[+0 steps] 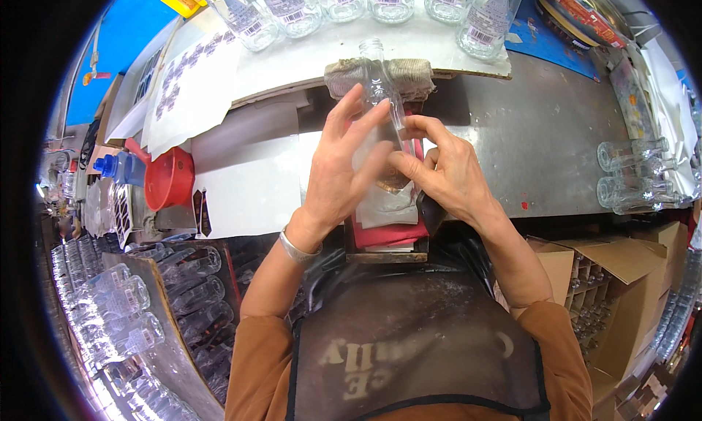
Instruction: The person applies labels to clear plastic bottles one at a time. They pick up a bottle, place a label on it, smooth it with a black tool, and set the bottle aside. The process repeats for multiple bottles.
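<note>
A clear glass bottle (377, 85) lies in front of me, its neck pointing away and propped on a rolled grey cloth (344, 77). Its body rests over a padded stand with white sheets and red cloth (391, 235); a gold-brown mark shows near its base. My left hand (342, 154) hovers over the bottle's left side, fingers stretched and apart, the thumb side smeared by motion. From the right, my right hand (446, 165) holds the bottle's side with thumb and forefinger, the other fingers curled. Whether a label lies under the fingers cannot be made out.
Several labelled glass bottles (391, 8) stand along the far board. To the left are white sheets (245, 165), a red plastic pan (170, 178) and a blue-capped bottle (124, 169). Glasses (632, 194) lie at the right. A divided cardboard box (614, 260) sits below right; racked bottles (197, 297) lower left.
</note>
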Demonstrator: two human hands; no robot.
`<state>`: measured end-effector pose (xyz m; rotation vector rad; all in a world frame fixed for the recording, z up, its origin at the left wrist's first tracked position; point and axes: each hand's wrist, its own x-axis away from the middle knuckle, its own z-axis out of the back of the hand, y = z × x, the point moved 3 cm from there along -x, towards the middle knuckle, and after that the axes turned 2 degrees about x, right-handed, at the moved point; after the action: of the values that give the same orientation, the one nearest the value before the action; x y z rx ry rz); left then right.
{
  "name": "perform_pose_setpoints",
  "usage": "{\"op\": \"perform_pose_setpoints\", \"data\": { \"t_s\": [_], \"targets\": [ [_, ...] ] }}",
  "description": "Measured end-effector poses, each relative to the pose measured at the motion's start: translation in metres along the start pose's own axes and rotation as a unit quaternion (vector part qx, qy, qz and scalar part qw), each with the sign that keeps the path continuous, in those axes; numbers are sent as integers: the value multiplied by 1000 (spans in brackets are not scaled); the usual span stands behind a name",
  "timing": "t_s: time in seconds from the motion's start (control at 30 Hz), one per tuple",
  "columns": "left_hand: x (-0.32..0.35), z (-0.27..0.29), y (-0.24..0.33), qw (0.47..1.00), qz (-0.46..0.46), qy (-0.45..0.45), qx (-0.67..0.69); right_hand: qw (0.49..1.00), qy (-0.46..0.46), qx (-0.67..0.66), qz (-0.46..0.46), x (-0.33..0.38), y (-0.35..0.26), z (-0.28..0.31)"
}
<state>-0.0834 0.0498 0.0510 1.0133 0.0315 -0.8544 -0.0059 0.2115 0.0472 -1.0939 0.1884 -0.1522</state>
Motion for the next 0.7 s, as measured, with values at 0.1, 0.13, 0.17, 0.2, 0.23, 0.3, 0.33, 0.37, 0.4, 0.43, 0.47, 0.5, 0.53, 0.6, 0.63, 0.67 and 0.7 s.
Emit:
{"op": "perform_pose_setpoints", "data": {
  "t_s": [0.1, 0.13, 0.17, 0.2, 0.23, 0.3, 0.33, 0.37, 0.4, 0.43, 0.47, 0.5, 0.53, 0.6, 0.63, 0.67, 0.7],
  "targets": [
    [2, 0, 2, 1000, 10, 4, 10, 1000, -8, -16, -2, 1, 4, -2],
    [2, 0, 0, 1000, 11, 11, 17, 999, -15, -35, -6, 1, 6, -2],
    [5, -1, -1, 999, 17, 15, 27, 998, -33, -50, -24, 5, 8, -2],
    [10, -1, -3, 992, 64, 11, 104, 996, -50, -63, -41, 8, 9, -1],
    [19, -6, -10, 968, 124, 13, 220, 994, -63, -74, -52, 14, 9, 0],
    [33, -13, -2, 913, 200, 3, 356, 991, -74, -92, -65, 22, 12, 1],
    [40, -17, 2, 904, 196, -6, 379, 990, -77, -99, -69, 25, 14, 1],
    [44, -19, 5, 896, 190, -13, 400, 988, -82, -107, -71, 27, 15, 0],
    [47, -19, 5, 909, 187, -15, 372, 988, -83, -109, -72, 28, 14, 0],
    [49, -20, 6, 909, 191, -14, 370, 988, -83, -111, -74, 28, 13, 0],
    [48, -20, 7, 910, 194, -13, 367, 989, -84, -102, -70, 27, 13, -1],
    [48, -21, 8, 910, 197, -11, 364, 989, -85, -94, -69, 28, 13, -1],
    [49, -21, 8, 910, 199, -7, 365, 990, -86, -86, -68, 28, 14, -1],
    [50, -23, 7, 909, 201, 0, 365, 990, -81, -91, -64, 29, 16, -2],
    [50, -22, 6, 903, 202, -1, 379, 990, -76, -103, -61, 29, 17, -2],
    [50, -19, 2, 897, 205, -3, 391, 989, -71, -116, -59, 29, 18, -3],
    [50, -18, -1, 891, 207, -4, 404, 988, -69, -122, -60, 28, 19, -3]
  ]
}}
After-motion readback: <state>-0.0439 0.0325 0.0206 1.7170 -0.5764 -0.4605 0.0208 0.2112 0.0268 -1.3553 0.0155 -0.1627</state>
